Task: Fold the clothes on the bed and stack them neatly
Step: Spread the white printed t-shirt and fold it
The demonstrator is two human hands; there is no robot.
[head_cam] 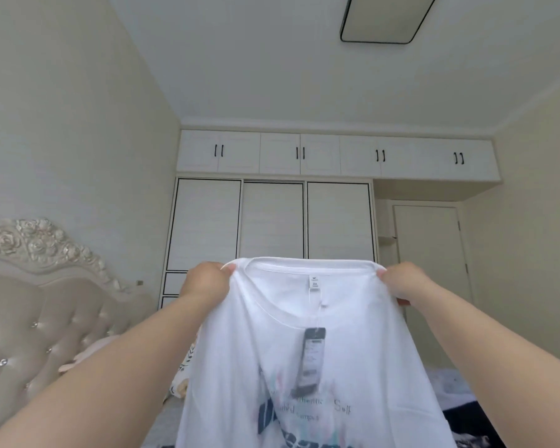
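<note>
A white cotton T-shirt with a dark printed front point(307, 367) hangs raised above what seems to be the bed. The left hand point(204, 281) and right hand point(401, 282) pinch its shoulders. Behind it stands a white panelled wardrobe point(272, 218).

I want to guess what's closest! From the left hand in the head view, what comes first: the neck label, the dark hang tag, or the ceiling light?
From the left hand:
1. Small white neck label, just right, inside the white T-shirt's collar.
2. Dark rectangular hang tag, lower right, seen through the fabric.
3. Black-rimmed rectangular ceiling light, far above, on the ceiling.
</note>
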